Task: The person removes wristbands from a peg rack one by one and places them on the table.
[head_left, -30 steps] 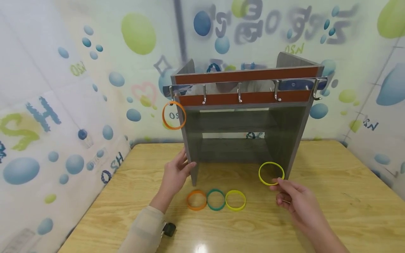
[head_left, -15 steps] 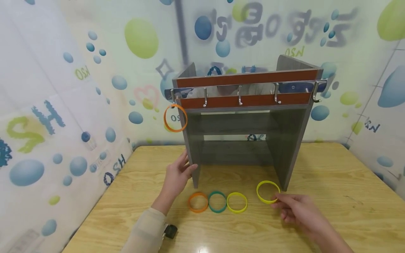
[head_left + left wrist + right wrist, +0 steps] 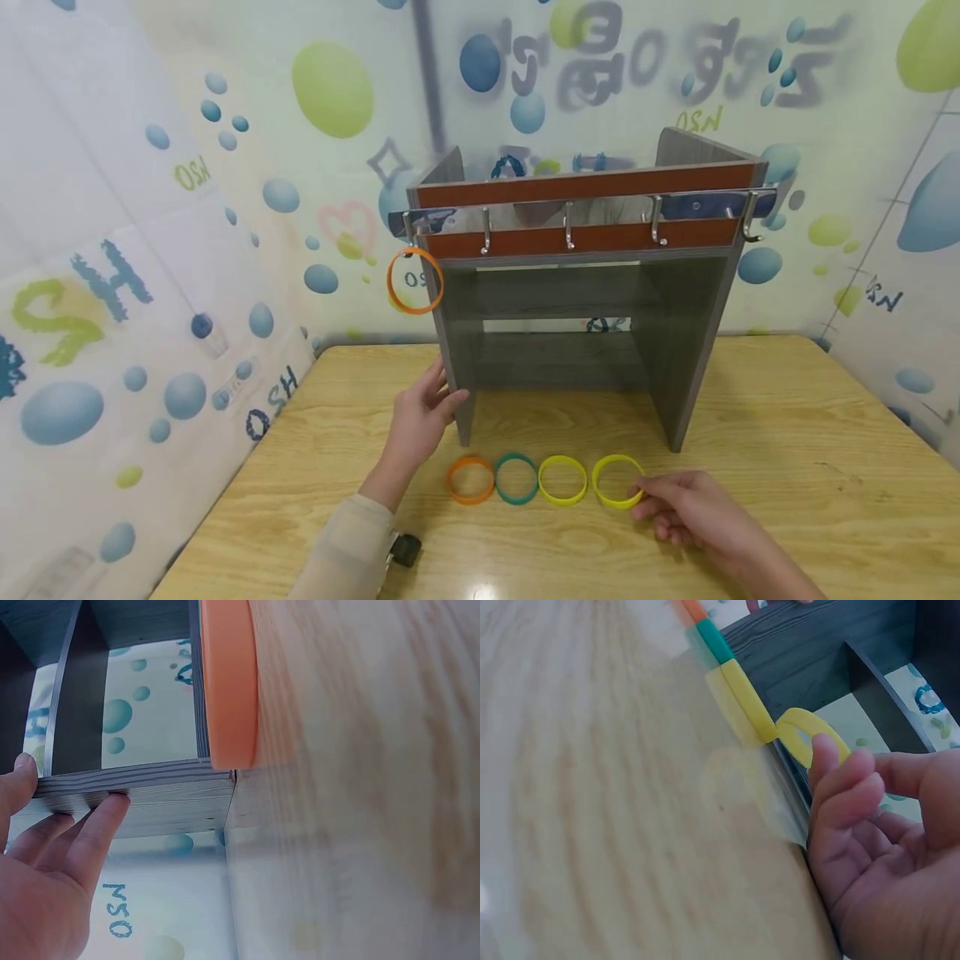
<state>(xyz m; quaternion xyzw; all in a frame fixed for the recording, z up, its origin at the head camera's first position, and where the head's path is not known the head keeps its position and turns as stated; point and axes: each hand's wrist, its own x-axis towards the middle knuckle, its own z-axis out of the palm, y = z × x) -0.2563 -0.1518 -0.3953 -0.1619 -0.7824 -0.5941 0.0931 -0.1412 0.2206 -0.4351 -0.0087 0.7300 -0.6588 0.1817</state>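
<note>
Three bands lie flat in a row on the table [image 3: 802,425]: an orange ring [image 3: 470,502], a teal ring [image 3: 517,502] and a yellow ring [image 3: 562,502]. At the row's right end the right hand [image 3: 693,504] pinches a second yellow band [image 3: 617,505] by its near side, thumb and fingertips closed on the rim, leaving most of the loop free. Right wrist view: held band tilted, far edge low, just beside its yellow neighbour; contact cannot be told. Left hand [image 3: 422,421] grips the left side panel [image 3: 455,367] of the grey shelf unit [image 3: 562,362] low down, thumb at the front edge and fingertips on the outer face, a narrow gap set by the board's thickness; presumably this steadies the unit. One hung orange band [image 3: 415,311] dangles from the leftmost hook [image 3: 407,225], outside that panel because the hook rail [image 3: 705,205] overhangs it.
</note>
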